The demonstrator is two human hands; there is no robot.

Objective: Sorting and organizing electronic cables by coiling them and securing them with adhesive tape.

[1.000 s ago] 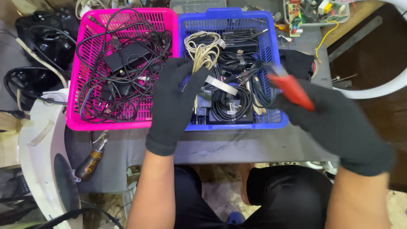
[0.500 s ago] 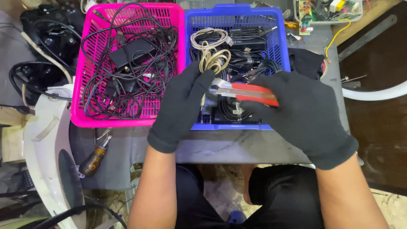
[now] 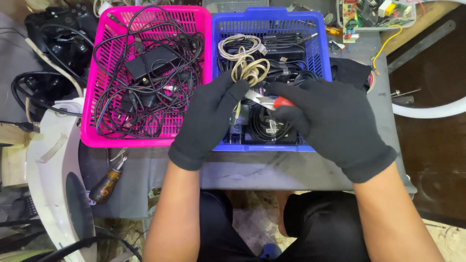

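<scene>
Both my hands wear black gloves and meet over the blue basket. My left hand pinches a beige coiled cable that hangs just above the basket's black cables. My right hand is closed on red-handled cutters, whose metal jaws point left toward the beige cable beside my left fingers. Most of the cutters' handle is hidden under my right glove. A second pale coil lies at the basket's back.
A pink basket full of black cables and a power adapter stands left of the blue one. A wooden-handled screwdriver lies on the grey bench. A circuit board tray sits at the back right, black gear at the far left.
My right hand has swung the red cutters in from the right until the jaws reach the beige cable. My left hand has shifted up onto that cable.
</scene>
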